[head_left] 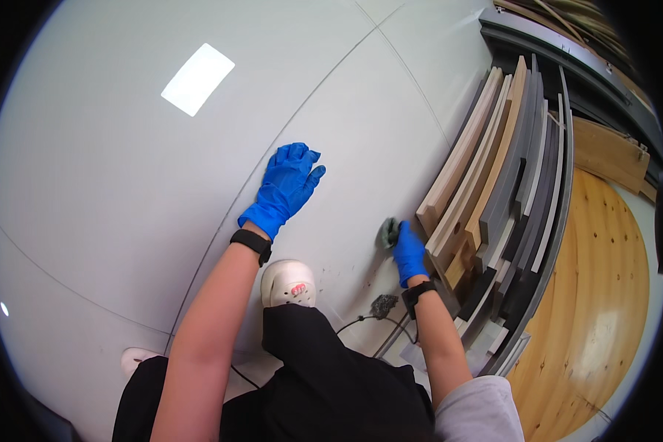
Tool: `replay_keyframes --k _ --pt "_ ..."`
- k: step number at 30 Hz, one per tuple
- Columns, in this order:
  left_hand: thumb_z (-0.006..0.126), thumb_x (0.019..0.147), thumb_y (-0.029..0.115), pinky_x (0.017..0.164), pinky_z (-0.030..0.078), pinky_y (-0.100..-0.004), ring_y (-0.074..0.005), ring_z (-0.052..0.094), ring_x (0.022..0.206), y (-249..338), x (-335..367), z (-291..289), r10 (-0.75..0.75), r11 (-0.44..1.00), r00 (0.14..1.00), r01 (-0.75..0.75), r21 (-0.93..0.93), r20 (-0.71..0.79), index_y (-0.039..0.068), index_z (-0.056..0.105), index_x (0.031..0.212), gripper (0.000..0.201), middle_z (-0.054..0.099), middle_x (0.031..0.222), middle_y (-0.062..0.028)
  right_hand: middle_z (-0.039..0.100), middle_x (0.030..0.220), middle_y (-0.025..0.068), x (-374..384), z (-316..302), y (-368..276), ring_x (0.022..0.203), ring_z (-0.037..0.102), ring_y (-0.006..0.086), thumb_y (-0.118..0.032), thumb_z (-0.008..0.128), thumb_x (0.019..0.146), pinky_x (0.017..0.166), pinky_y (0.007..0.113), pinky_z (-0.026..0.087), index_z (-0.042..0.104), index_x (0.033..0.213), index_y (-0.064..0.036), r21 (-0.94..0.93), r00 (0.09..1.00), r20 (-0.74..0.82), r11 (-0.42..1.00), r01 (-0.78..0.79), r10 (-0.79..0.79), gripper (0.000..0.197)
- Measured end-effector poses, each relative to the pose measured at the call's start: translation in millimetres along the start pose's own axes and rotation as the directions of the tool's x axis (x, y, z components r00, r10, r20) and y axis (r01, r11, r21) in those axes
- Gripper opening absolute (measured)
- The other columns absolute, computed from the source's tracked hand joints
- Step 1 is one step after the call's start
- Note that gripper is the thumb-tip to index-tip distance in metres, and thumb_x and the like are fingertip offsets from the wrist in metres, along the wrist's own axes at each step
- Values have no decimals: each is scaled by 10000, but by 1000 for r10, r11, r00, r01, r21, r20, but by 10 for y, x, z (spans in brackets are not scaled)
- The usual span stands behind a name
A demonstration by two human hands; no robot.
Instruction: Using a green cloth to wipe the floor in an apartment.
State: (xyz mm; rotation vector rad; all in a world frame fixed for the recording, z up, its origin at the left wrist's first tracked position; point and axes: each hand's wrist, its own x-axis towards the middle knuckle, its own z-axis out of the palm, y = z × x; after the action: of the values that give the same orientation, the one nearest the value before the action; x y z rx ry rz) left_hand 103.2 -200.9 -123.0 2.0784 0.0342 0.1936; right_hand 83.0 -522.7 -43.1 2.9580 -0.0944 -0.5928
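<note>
My left hand [287, 180], in a blue rubber glove, is over the pale tiled floor near a tile joint. Its fingers are loosely bent, the thumb stands apart, and it holds nothing. My right hand [409, 254], gloved in the same blue, grips a crumpled grey-green rag [388, 233]. The rag sticks out past the fingertips, just left of the stacked boards [479, 199]; the fingers are partly hidden and slightly blurred. Dark smears mark the floor below the rag. Close to my right wrist, a dark grey, rough-looking lump [383, 306] lies on the floor.
Boards in wood, grey, white and black stand packed in a dark rack [563, 147] on the right. Beyond it is a large knotty wooden panel [589, 309]. A black cable [353, 322] runs near my white clog [288, 281]. More long strips lie at the top right.
</note>
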Motion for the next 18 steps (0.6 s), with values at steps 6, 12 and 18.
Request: replay_keyframes --k 6,12,18 --pt "599 799 200 812 410 -383 -276 493 952 -49 -45 -11 15 997 999 -12 80 -39 89 597 965 199 541 947 -77 604 818 143 749 -553 -622 732 576 257 -180 367 906 673 358 449 524 927 -43 528 970 -160 847 -71 181 209" --pt "600 797 200 809 412 -382 -278 495 948 -28 -23 -39 14 999 999 -12 50 -41 81 600 960 202 543 950 -76 619 836 87 1785 -557 -618 738 576 170 -131 365 918 675 298 477 429 1294 -141 498 977 -209 864 77 33 382" --pt "604 799 216 817 408 -377 -273 491 962 82 37 -58 4 999 1000 -3 42 -18 83 602 956 206 544 953 -70 634 1001 149 2275 -299 163 964 592 288 -198 363 895 1018 379 265 585 1022 -88 -79 983 -183 996 -48 33 279"
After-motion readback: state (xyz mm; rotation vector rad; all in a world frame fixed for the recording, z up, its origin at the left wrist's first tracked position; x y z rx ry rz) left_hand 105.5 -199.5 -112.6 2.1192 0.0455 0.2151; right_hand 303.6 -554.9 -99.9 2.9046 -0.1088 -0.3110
